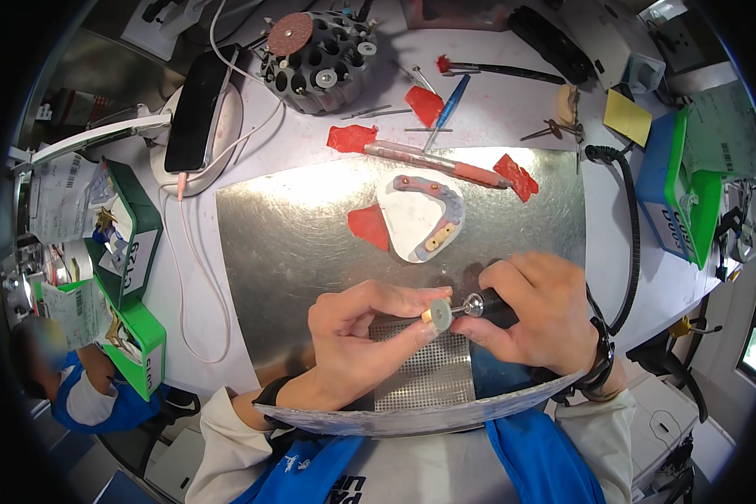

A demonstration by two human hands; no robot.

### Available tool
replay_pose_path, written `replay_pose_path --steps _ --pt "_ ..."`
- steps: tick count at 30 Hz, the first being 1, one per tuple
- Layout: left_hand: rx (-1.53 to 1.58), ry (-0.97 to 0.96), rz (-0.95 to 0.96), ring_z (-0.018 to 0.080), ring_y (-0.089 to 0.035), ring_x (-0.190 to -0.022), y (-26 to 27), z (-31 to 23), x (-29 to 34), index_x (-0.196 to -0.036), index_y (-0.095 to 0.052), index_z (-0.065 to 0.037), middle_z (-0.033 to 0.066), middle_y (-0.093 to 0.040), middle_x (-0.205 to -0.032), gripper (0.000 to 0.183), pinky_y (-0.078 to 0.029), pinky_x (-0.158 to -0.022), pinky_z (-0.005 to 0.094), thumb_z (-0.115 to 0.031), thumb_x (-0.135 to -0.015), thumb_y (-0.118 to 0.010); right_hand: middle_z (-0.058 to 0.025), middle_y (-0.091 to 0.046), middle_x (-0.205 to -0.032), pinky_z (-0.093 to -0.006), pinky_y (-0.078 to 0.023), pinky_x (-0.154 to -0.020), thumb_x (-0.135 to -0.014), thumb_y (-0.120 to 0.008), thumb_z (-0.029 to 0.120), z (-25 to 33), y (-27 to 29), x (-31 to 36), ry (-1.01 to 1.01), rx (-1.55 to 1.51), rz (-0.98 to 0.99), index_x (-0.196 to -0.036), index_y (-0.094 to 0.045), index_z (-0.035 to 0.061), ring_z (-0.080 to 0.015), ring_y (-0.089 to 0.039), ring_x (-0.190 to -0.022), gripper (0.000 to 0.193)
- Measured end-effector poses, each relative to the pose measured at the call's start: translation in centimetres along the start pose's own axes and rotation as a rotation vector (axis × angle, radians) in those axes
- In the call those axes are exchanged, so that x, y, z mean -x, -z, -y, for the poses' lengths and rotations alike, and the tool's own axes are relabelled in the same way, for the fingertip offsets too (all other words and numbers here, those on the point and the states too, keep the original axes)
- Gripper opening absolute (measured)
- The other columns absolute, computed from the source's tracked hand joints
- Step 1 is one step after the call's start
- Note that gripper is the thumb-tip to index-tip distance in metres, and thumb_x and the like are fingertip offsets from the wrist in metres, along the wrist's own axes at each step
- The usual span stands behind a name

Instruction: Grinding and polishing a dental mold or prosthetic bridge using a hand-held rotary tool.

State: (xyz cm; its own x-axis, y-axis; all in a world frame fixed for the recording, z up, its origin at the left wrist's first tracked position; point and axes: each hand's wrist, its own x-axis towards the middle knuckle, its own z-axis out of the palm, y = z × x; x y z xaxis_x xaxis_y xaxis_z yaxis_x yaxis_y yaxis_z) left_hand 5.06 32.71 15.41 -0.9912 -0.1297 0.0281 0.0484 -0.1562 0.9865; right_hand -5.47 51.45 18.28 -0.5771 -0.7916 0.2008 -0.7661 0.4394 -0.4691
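Note:
My left hand [357, 332] pinches a small golden piece [427, 317] between thumb and fingertips; most of it is hidden. In my right hand [546, 307] is a black and silver rotary handpiece [496, 307], held with the fingers wrapped round it. A round grey-green grinding wheel [443, 314] on its shaft meets the golden piece, or is very close to it. Beyond the hands, a white dental model [407, 223] lies on the metal sheet [286, 252]. Its arch is grey-blue and pink, with a few tooth-coloured crowns [439, 238] on the right side.
Red paper scraps [369, 227], a pinkish pen [433, 163] and a blue tool [452, 101] lie around the model. Behind stands a bur holder [319, 63]. A phone [200, 113] and green bins [143, 252] are left, a blue bin [659, 193] and coiled cable [628, 244] right.

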Motion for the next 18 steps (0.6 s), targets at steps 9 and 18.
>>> replay_pose_path --steps 9,18 --pt "-0.115 -0.063 -0.024 0.0279 -0.069 -0.092 -0.11 -0.37 -0.16 -0.083 -0.058 0.003 0.0239 -0.069 -0.094 0.017 -0.056 -0.077 0.0316 0.007 -0.074 -0.072 -0.0006 -0.048 -0.06 -0.0294 -0.039 -0.047 -0.071 -0.075 0.05 0.07 0.1 -0.09 0.01 0.015 -0.004 -0.072 -0.055 0.0109 -0.0171 -0.051 -0.053 0.045" --pt "-0.174 -0.105 -0.055 0.0232 -0.07 -0.087 -0.11 -0.38 -0.17 -0.084 -0.063 0.003 0.0199 -0.07 -0.096 0.015 -0.054 -0.075 0.0291 0.006 -0.073 -0.072 -0.0002 -0.048 -0.06 -0.0297 -0.039 -0.047 -0.07 -0.076 0.049 -0.02 -0.01 -0.1 0.003 0.02 -0.002 -0.072 -0.055 0.0109 -0.0174 -0.051 -0.053 0.043"
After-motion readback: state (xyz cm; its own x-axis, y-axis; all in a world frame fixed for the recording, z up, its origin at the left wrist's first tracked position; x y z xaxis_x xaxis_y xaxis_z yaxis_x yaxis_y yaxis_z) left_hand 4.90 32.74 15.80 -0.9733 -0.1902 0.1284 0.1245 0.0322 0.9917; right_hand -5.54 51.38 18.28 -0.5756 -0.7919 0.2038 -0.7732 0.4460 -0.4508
